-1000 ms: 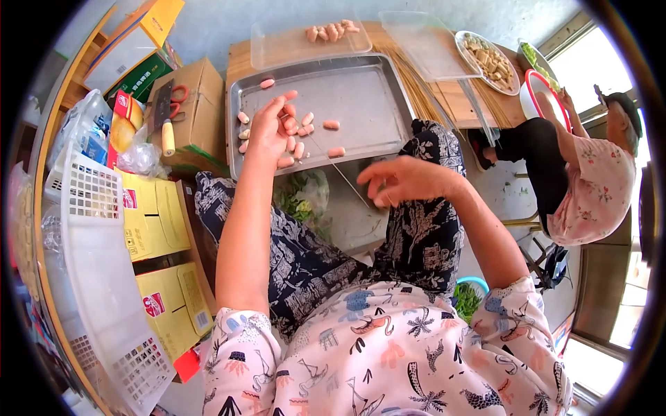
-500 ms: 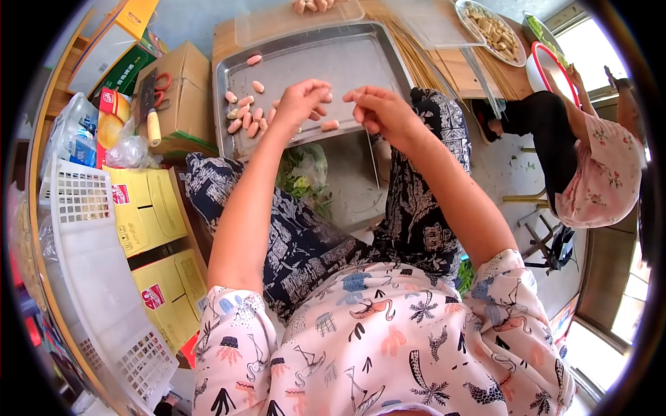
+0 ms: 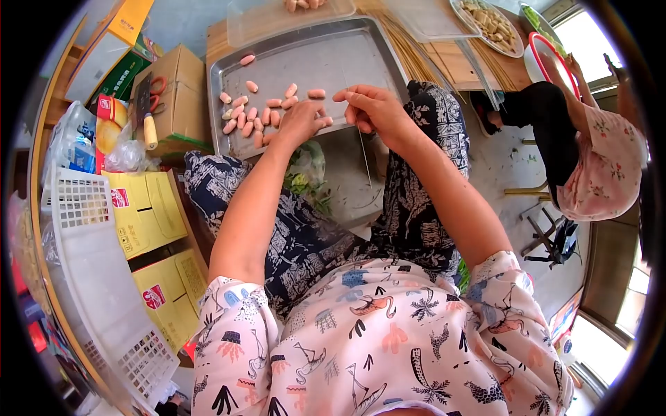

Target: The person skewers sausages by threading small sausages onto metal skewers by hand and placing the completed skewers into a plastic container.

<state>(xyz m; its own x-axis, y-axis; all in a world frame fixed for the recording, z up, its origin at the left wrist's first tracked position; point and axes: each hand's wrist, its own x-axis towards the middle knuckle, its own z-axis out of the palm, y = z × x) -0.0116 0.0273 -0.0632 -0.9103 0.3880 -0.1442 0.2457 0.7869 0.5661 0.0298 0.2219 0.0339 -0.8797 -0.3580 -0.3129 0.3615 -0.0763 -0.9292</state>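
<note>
My left hand is low over the front edge of a metal tray, its fingers closed around a small pink sausage that they partly cover. My right hand is pinched on a thin skewer, which points down toward my lap past the tray's front edge. Several more small sausages lie in the left half of the tray. One sausage rests just beyond my left fingers.
Bamboo skewers lie right of the tray, near a plate of cut food. A cardboard box with scissors and a knife stands left. Another person sits at the right. A bag of greens is below.
My left hand has lowered and closed on the sausage at the tray's front edge, uncovering others behind it. My right hand keeps the skewer, nearly unmoved. The view has shifted slightly.
</note>
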